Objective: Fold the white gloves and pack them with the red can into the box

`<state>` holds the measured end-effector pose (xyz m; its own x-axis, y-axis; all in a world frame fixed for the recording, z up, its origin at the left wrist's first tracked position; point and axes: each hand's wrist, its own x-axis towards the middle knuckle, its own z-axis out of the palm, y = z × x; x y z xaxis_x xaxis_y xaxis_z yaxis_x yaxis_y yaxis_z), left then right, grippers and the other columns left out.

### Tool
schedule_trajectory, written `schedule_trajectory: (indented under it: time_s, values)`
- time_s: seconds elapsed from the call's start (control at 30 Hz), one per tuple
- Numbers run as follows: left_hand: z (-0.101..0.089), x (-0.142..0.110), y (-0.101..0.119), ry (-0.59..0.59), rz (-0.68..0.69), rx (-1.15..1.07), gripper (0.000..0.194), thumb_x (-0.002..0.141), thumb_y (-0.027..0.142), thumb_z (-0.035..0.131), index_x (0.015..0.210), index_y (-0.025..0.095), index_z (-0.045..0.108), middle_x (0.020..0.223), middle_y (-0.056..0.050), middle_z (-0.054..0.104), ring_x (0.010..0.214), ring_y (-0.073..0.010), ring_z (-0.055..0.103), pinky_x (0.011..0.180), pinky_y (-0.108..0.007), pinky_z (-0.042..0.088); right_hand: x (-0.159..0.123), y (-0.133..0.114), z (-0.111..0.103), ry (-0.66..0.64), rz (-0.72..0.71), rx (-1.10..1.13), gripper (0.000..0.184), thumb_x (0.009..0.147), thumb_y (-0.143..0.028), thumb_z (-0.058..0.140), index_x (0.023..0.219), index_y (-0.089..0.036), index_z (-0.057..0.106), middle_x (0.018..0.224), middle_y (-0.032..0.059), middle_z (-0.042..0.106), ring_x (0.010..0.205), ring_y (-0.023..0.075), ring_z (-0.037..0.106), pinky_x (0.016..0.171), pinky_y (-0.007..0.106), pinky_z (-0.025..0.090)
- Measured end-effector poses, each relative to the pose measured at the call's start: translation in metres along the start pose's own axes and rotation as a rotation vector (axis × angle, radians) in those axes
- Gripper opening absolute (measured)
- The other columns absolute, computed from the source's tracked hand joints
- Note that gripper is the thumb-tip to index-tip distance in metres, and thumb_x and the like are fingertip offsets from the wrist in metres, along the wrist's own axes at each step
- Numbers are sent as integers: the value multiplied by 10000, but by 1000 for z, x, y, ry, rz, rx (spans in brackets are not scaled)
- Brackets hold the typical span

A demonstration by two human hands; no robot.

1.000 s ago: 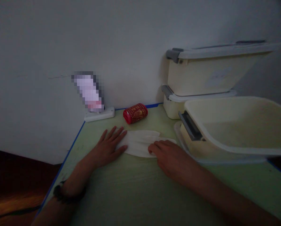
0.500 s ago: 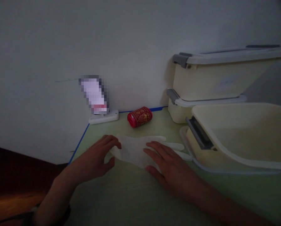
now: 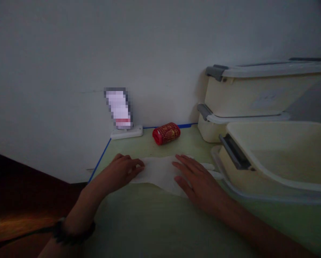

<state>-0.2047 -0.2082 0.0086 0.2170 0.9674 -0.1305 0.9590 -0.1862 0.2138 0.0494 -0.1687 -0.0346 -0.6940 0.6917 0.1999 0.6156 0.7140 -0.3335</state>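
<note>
Dim light falls on a bare pale wall [image 3: 160, 46] and, against it, a green counter [image 3: 139, 218] edged with blue tape [image 3: 100, 159]. From where I stand, a thin whitish glove [image 3: 159, 170] lies flat near the counter's middle, its fingers pointing right toward an open cream tub [image 3: 241, 179]. At the cuff end, the left hand [image 3: 121, 171] has thumb and forefinger brought together, pinching the edge; a dark bracelet [image 3: 73, 232] circles that wrist. Loosely spread, the right hand [image 3: 198, 179] rests over the finger end, gripping nothing. Just beyond the glove, a red cylinder [image 3: 166, 133] with gold markings lies on its side. A blurred, lit screen [image 3: 119, 109] leans on a white stand [image 3: 127, 132] at the back left, and two lidded boxes [image 3: 238, 96] are stacked behind the tub.
</note>
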Motion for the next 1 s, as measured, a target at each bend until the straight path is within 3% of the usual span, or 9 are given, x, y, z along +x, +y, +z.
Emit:
schedule_trajectory:
  time_s: [0.1,0.27,0.4,0.5,0.57,0.67,0.77,0.87,1.0]
  values:
    - [8,8,-10,-64,-41,13,420,803,446,467,1176,264,530,822,-43,629,873,-230,527,826,-398,346,2,2,3,18,-13,8,484,910,-394,262,1317,-156,374,1386,83,355,1291,203,277,1060,418,256]
    - [18,7,-34,-47,-101,83,656,649,645,534,1249,409,414,1172,-75,493,1101,-328,407,908,-494,285,-3,10,15,-85,-34,-62,564,882,-470,297,1344,-148,323,1422,111,256,1317,232,194,1075,431,190]
    - [25,6,-44,-77,-111,58,756,605,675,550,1284,400,363,1431,-69,201,1277,-410,146,991,-570,133,-6,12,15,-138,-24,-66,611,871,-525,261,1368,-170,267,1443,115,199,1329,237,141,1078,430,159]
    - [22,5,-41,-71,-91,0,768,620,636,574,1301,356,357,1456,-84,132,1292,-410,112,998,-578,144,-6,12,6,-143,-35,-46,707,802,-598,364,1369,-188,262,1453,123,176,1330,279,121,1060,463,179]
    - [15,1,-35,-14,-51,-57,744,617,588,615,1279,326,401,1447,-96,137,1290,-387,143,995,-547,217,-6,9,-4,-122,-63,-36,702,737,-583,498,1312,-199,373,1416,123,271,1303,303,194,1030,470,236]
    - [2,-6,-19,53,32,-121,594,629,463,668,1174,298,499,1378,-89,256,1259,-319,250,986,-475,301,-8,5,-18,-148,-109,-15,382,719,-426,610,1027,-203,581,1128,85,537,1081,254,464,908,413,382]
    - [-6,-12,-5,-1,121,-141,322,726,255,573,1047,267,549,1206,-54,454,1162,-227,398,983,-414,333,-9,3,-24,-209,-156,-7,151,771,-304,565,863,-186,587,899,51,573,857,196,534,762,349,441]
    - [-3,-13,-3,-76,113,-160,444,690,109,495,1113,244,498,1181,-47,497,1123,-192,448,982,-377,349,-11,4,-21,-214,-176,-27,109,831,-203,462,849,-178,566,873,51,567,825,181,532,738,333,435]
    - [8,-10,-8,-87,35,-108,587,644,99,492,1217,213,434,1291,-79,430,1192,-217,399,1013,-395,314,-11,1,-24,-186,-102,37,167,865,-130,368,856,-169,530,894,57,566,844,171,527,762,326,423]
